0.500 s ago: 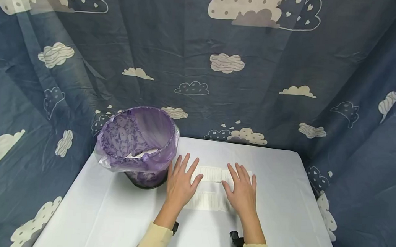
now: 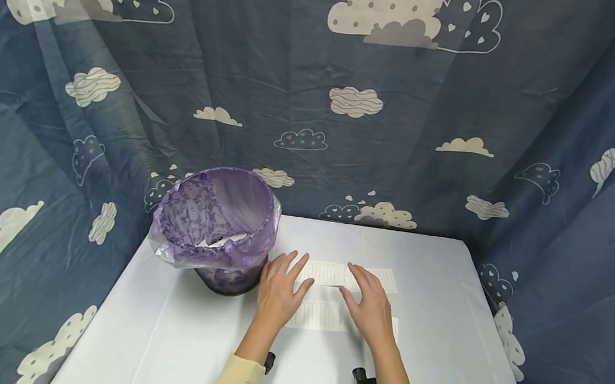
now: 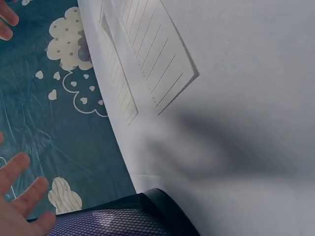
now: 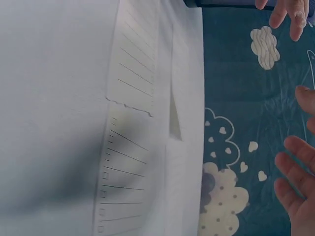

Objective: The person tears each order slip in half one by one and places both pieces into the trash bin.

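Note:
Two rows of lined white paper strips lie on the white table. In the far row are a left piece (image 2: 324, 273) and a right piece (image 2: 385, 279); the near row has a left piece (image 2: 314, 315) and a right piece mostly hidden by my right hand. A ragged tear line (image 4: 129, 106) shows between two pieces in the right wrist view. My left hand (image 2: 279, 294), fingers spread and relaxed, hovers by the left ends of the strips. Over the right pieces hovers my right hand (image 2: 371, 309), thumb apart from its fingers, holding nothing.
Just left of my left hand stands a purple mesh wastebasket (image 2: 229, 279) lined with a translucent purple bag (image 2: 267, 237); some white material (image 2: 222, 241) lies inside. Dark blue cloud-print cloth (image 2: 305, 67) hangs behind and at both sides of the table (image 2: 448, 321).
The fingers of my right hand have come together and bent a little, uncovering more of the right pieces. My left hand has barely moved. The head view has shifted slightly.

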`<state>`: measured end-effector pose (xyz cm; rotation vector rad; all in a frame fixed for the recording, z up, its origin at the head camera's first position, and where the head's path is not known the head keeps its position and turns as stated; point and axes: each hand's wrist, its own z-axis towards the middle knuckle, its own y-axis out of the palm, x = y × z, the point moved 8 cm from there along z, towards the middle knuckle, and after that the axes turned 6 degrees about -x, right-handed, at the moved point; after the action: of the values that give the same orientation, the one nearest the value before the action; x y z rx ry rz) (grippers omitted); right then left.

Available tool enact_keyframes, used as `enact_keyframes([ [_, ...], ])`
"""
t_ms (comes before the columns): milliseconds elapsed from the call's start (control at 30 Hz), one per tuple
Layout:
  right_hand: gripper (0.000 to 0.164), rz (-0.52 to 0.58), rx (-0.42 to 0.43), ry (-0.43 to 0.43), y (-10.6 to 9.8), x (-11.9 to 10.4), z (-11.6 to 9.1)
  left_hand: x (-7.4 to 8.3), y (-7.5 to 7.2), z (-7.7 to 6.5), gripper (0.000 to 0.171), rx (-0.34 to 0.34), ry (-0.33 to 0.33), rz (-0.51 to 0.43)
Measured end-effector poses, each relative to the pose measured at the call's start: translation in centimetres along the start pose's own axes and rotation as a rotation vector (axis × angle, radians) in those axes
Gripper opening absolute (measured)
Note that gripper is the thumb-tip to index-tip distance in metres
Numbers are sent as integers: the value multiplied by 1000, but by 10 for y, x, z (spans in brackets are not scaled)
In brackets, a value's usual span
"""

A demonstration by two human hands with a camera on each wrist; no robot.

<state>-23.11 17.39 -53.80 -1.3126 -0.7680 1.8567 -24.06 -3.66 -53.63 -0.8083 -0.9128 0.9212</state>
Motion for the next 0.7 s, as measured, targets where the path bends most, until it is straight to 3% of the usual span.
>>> enact_keyframes([
  [133,58,32,-12,19,5,-1,-4,-1,-1,-4,54,25,15,-39],
  [500,55,45,53,-57,10,-6,-10,0,-4,-13,44,102,50,-167],
  [700,52,64,71,-103,14,-10,-14,-1,0,-22,43,87,51,-248],
])
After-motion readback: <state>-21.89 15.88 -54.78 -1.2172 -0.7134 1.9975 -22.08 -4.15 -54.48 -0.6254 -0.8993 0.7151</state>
